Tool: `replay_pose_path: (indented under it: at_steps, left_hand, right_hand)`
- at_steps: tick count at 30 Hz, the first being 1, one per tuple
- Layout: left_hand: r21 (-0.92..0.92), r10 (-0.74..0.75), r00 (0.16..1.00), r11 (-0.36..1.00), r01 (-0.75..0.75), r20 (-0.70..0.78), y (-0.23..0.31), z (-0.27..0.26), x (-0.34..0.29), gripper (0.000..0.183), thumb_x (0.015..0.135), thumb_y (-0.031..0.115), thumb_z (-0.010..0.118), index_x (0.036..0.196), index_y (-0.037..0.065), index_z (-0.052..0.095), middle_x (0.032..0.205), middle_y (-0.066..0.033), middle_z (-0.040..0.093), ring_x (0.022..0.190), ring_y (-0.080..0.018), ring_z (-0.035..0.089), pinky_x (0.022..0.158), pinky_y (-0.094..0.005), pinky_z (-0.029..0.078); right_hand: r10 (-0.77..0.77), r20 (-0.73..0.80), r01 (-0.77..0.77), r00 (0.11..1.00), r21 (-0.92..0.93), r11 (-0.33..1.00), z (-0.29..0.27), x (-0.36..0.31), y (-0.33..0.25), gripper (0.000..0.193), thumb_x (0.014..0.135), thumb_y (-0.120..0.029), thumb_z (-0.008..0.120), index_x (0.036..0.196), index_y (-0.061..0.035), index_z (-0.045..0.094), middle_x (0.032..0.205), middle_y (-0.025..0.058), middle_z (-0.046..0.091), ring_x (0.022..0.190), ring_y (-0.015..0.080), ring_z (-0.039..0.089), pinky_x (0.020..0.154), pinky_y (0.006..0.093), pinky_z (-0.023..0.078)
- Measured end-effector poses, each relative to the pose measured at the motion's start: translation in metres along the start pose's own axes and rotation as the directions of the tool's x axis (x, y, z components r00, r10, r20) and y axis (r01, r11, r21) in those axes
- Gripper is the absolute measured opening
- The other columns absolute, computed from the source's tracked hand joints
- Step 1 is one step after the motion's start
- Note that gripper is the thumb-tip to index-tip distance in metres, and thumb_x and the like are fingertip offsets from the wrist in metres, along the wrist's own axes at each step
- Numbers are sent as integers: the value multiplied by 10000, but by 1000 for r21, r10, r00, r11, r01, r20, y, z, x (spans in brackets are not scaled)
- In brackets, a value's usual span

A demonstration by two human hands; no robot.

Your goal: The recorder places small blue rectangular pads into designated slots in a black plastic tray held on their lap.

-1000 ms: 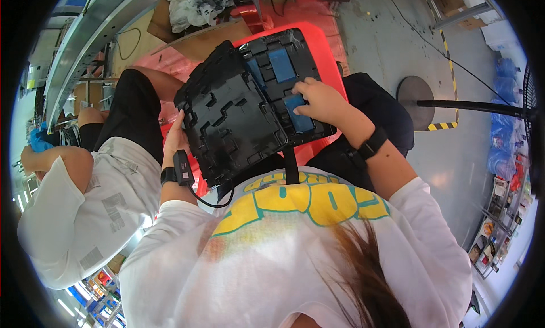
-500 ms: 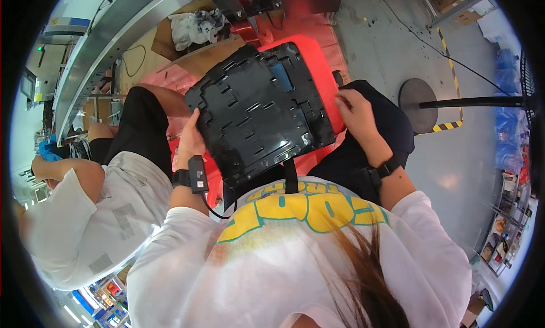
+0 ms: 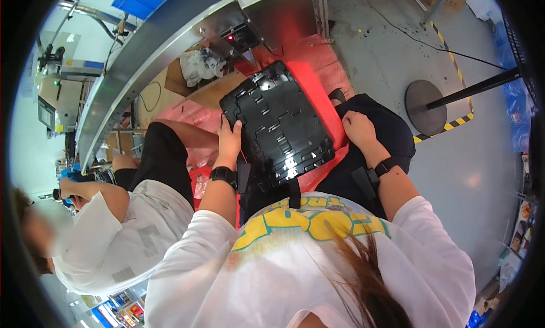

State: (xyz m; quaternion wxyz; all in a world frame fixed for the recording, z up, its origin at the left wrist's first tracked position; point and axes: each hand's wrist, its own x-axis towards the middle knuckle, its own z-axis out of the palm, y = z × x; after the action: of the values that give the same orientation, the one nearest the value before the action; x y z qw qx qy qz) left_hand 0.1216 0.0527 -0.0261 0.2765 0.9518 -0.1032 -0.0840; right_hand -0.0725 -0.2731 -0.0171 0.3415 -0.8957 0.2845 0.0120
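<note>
1. This is looking like a factory workshop: black-and-yellow hazard tape (image 3: 458, 122) is marking the grey floor (image 3: 454, 200).
2. A long metal beam (image 3: 128, 84) is running across the upper left, and a control box (image 3: 245, 40) is showing a red light (image 3: 230, 38).
3. A co-worker (image 3: 150, 231) is sitting nearby.

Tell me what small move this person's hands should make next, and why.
Perhaps bring the right hand to the right edge of the black tray for steadiness: that hand sits off the tray, beside the red piece, while the left hand is at the left edge.
</note>
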Motion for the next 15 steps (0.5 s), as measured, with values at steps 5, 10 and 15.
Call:
replay_pose_path:
  at_steps: [5, 10, 15]
  left_hand:
    - [-113, -22, 992, 993, 36, 121, 5, -10, -13, 593, 896, 294, 511, 1379, 32, 287, 1285, -323, 374, 1175, -454, 378, 1007, -424, 322]
    - [-98, -162, 986, 982, 164, 27, 43, -7, -37, 562, 913, 300, 477, 1371, 30, 294, 1300, -320, 352, 1178, -451, 371, 1005, -438, 313]
    - [-265, -368, 923, 907, 328, -116, 53, 18, -41, 565, 917, 278, 454, 1359, -29, 279, 1310, -316, 343, 1196, -441, 359, 1016, -429, 300]
  right_hand:
    - [-6, -16, 7, 1000, 45, 999, 2, 0, 3, 210, 815, -214, 494, 830, -48, 621, 854, 187, 635, 819, 353, 614, 727, 442, 490]
    - [-4, 1, 4, 1000, -12, 1000, 0, 1, 0, 229, 825, -219, 473, 822, -41, 617, 829, 183, 638, 823, 346, 616, 739, 436, 487]
    - [-27, 29, 27, 999, -5, 1000, 5, 2, 1, 242, 835, -214, 451, 827, -40, 618, 832, 184, 637, 822, 345, 615, 745, 444, 479]
